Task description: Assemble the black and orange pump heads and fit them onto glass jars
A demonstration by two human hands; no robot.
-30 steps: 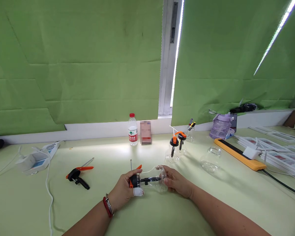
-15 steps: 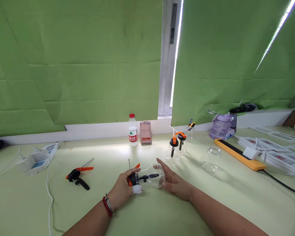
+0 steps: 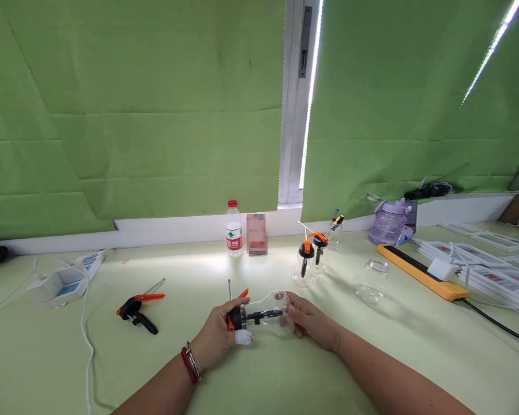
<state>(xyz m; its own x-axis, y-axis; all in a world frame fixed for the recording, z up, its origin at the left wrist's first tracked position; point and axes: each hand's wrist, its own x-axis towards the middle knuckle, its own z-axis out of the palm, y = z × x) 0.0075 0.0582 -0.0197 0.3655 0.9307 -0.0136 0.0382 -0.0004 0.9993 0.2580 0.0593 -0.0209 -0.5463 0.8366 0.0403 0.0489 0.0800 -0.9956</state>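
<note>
A clear pump spray bottle (image 3: 266, 328) lies sideways just above the table, its black pump tube inside and its base toward the right. My left hand (image 3: 218, 334), one finger wrapped in white, grips the black-and-orange sprayer head (image 3: 234, 318), from which a thin nozzle points up. Around the bottle's base my right hand (image 3: 312, 319) is closed, fingers curled behind it. A loose sprayer head (image 3: 140, 311) with an orange lever and black pump rests on the table at left. Two assembled spray bottles (image 3: 303, 268) stand beyond my right hand.
An uncapped clear bottle (image 3: 371, 282) stands at right, near an orange power strip (image 3: 419, 271) and stacked white frames (image 3: 488, 282). Toward the back are a water bottle (image 3: 233, 230), a small box (image 3: 256, 235) and a purple jug (image 3: 388, 222). A white cable (image 3: 86, 346) runs down the left.
My right hand's fingers have curled in from a more outstretched position and closed round the bottle's base. The bottle and my left hand have shifted very slightly right.
</note>
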